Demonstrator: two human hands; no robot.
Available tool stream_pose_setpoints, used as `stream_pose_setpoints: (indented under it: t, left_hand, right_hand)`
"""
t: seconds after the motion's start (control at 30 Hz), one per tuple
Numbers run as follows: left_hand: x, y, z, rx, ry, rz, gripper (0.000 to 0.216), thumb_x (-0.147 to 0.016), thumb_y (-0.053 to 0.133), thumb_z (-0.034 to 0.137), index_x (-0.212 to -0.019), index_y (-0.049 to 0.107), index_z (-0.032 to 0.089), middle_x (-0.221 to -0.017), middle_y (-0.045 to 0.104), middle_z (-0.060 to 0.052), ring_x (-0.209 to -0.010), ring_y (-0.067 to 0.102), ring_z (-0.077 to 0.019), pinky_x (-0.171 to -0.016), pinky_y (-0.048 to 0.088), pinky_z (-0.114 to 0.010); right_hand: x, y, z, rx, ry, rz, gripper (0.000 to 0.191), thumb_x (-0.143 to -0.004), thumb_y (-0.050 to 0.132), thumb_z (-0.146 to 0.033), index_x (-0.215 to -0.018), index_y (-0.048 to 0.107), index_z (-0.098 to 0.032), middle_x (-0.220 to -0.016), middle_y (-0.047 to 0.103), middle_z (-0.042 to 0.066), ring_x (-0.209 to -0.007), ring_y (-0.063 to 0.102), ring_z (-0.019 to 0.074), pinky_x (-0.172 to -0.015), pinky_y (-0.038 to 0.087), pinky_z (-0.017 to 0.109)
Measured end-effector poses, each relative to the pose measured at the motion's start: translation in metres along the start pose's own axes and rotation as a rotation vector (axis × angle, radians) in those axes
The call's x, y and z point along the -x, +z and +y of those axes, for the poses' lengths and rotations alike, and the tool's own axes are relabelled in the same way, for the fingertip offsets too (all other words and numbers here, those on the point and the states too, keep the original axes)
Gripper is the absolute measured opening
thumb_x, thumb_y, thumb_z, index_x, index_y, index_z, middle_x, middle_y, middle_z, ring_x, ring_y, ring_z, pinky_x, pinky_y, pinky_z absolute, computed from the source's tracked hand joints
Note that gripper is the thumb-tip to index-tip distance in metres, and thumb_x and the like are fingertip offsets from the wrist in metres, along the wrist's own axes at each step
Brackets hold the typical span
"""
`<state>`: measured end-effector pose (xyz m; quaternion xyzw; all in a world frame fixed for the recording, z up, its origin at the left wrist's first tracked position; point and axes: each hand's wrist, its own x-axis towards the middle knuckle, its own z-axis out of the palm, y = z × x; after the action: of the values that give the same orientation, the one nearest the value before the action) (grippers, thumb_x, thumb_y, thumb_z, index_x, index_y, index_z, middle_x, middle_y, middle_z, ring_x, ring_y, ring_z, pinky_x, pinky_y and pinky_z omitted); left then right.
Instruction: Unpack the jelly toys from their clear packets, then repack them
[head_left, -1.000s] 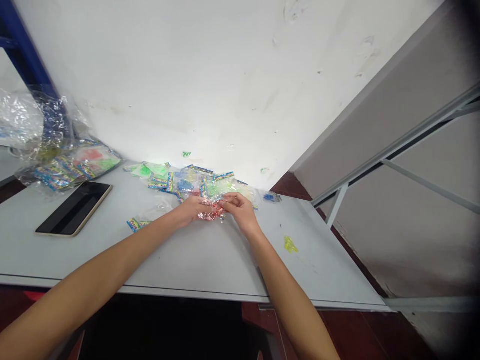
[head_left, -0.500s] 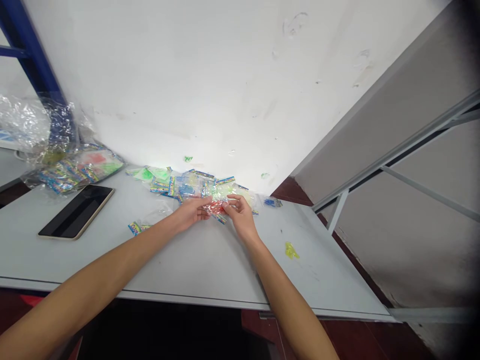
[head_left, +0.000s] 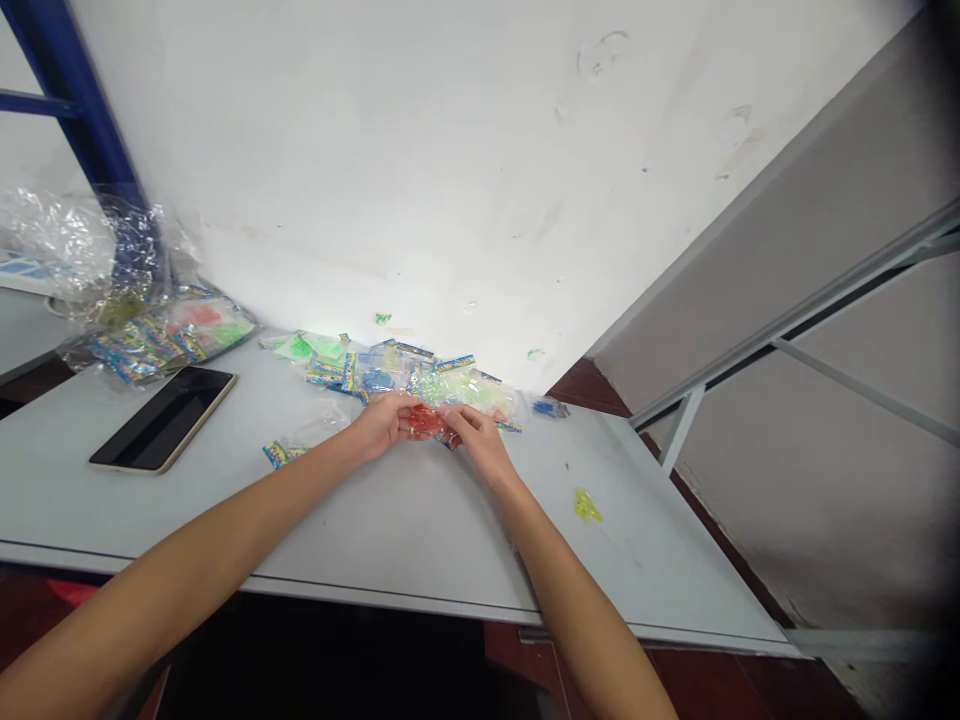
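Note:
Between my hands is a small clear plastic packet (head_left: 425,420) with something red inside. My left hand (head_left: 384,425) pinches its left side, thumb on top and fingers beneath. On the right side, my right hand (head_left: 476,440) has thumb and fingers closed on the packet's edge. Just behind them lies a row of similar packets (head_left: 379,375) with blue, green and pale contents and colourful printed header strips. A mostly clear packet (head_left: 311,428) with a printed strip rests left of my left hand. What exactly the red thing is, I cannot make out.
A black-screened phone (head_left: 165,420) lies on the left of the grey table (head_left: 390,530). Behind it sits a large clear bag (head_left: 142,335) of packets. A yellow-green sticky-looking piece (head_left: 587,506) and a blue packet (head_left: 551,408) lie to the right. The white wall (head_left: 375,180) rises behind.
The red packet looks flatter and tilted more toward me, and my right-hand fingers have closed in on its edge. The whole view has shifted slightly.

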<state>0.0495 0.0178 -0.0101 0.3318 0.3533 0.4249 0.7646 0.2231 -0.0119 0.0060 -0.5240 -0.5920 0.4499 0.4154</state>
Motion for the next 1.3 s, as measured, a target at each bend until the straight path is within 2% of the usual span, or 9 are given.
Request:
stream_pose_setpoints:
  t: [0.17,0.27,0.43,0.53,0.6,0.8,1.0,1.17,1.3]
  left_hand:
    - [0.003,0.001,-0.002,-0.100,-0.086,-0.093,0.022,-0.083,0.062,0.030,-0.086,0.070,0.009,-0.084,0.075,-0.017,-0.075,0.073,-0.0256,-0.068,0.055,-0.033]
    - [0.001,0.000,-0.004,-0.106,-0.090,-0.137,0.023,-0.084,0.061,0.027,-0.091,0.071,0.008,-0.089,0.076,-0.017,-0.079,0.073,-0.0256,-0.072,0.057,-0.034]
    - [-0.002,-0.003,-0.005,-0.056,-0.072,-0.139,0.023,-0.087,0.057,0.023,-0.094,0.072,0.007,-0.099,0.075,-0.019,-0.087,0.073,-0.0257,-0.081,0.057,-0.035]
    - [-0.002,-0.003,-0.005,-0.026,-0.081,-0.091,0.019,-0.087,0.056,0.019,-0.093,0.070,0.008,-0.098,0.075,-0.018,-0.086,0.074,-0.0253,-0.082,0.057,-0.036]
    - [-0.002,-0.002,-0.004,0.005,-0.090,-0.062,0.019,-0.089,0.054,0.020,-0.091,0.070,0.009,-0.096,0.075,-0.016,-0.084,0.074,-0.0248,-0.082,0.057,-0.036]
    - [-0.002,-0.002,-0.002,0.096,-0.107,-0.036,0.052,-0.095,0.043,0.051,-0.085,0.070,0.008,-0.085,0.075,-0.017,-0.077,0.073,-0.0235,-0.083,0.057,-0.037]
    - [-0.002,-0.004,-0.006,0.077,0.006,-0.031,0.020,-0.086,0.066,0.031,-0.085,0.069,0.011,-0.092,0.074,-0.013,-0.081,0.072,-0.0201,-0.083,0.056,-0.035]
    - [0.000,-0.003,-0.006,0.053,0.037,-0.019,0.013,-0.088,0.063,0.020,-0.085,0.069,0.009,-0.091,0.073,-0.013,-0.079,0.071,-0.0185,-0.081,0.058,-0.034]
    - [-0.001,-0.003,-0.006,0.048,0.055,0.019,0.011,-0.088,0.063,0.019,-0.087,0.068,0.010,-0.092,0.073,-0.013,-0.076,0.071,-0.0183,-0.079,0.059,-0.036]
  right_hand:
    - [-0.004,-0.001,0.003,-0.056,-0.005,0.109,0.034,-0.074,0.069,-0.053,-0.072,0.066,-0.020,-0.066,0.060,0.000,-0.062,0.052,0.0142,-0.058,0.042,0.029]
    - [-0.006,-0.005,0.008,-0.084,-0.059,0.171,0.027,-0.071,0.072,-0.045,-0.081,0.070,-0.020,-0.068,0.062,0.000,-0.063,0.053,0.0145,-0.061,0.044,0.030]
    - [-0.008,-0.011,0.013,-0.110,-0.133,0.244,0.022,-0.072,0.072,-0.035,-0.090,0.074,-0.025,-0.086,0.067,0.002,-0.083,0.060,0.0187,-0.076,0.048,0.034]
    - [-0.008,-0.013,0.013,-0.075,-0.203,0.213,0.012,-0.071,0.071,-0.032,-0.080,0.076,-0.025,-0.105,0.066,0.005,-0.102,0.059,0.0223,-0.088,0.046,0.036]
    - [-0.007,-0.013,0.012,-0.050,-0.215,0.163,0.010,-0.072,0.070,-0.032,-0.077,0.077,-0.026,-0.110,0.064,0.006,-0.108,0.058,0.0242,-0.089,0.046,0.037]
    - [0.003,-0.006,0.002,0.134,-0.223,0.046,0.016,-0.079,0.064,-0.032,-0.085,0.079,-0.032,-0.120,0.059,0.004,-0.121,0.051,0.0253,-0.101,0.042,0.041]
    - [0.003,-0.006,0.005,0.200,-0.242,-0.008,0.016,-0.081,0.063,-0.033,-0.086,0.079,-0.034,-0.129,0.055,0.003,-0.128,0.046,0.0254,-0.108,0.036,0.042]
    - [0.002,-0.007,0.009,0.248,-0.261,-0.035,0.019,-0.080,0.061,-0.028,-0.087,0.078,-0.033,-0.131,0.054,0.002,-0.129,0.045,0.0256,-0.110,0.033,0.043]
    - [0.002,-0.008,0.008,0.208,-0.285,-0.093,0.024,-0.075,0.058,-0.019,-0.088,0.075,-0.030,-0.134,0.055,0.001,-0.132,0.044,0.0255,-0.110,0.032,0.042]
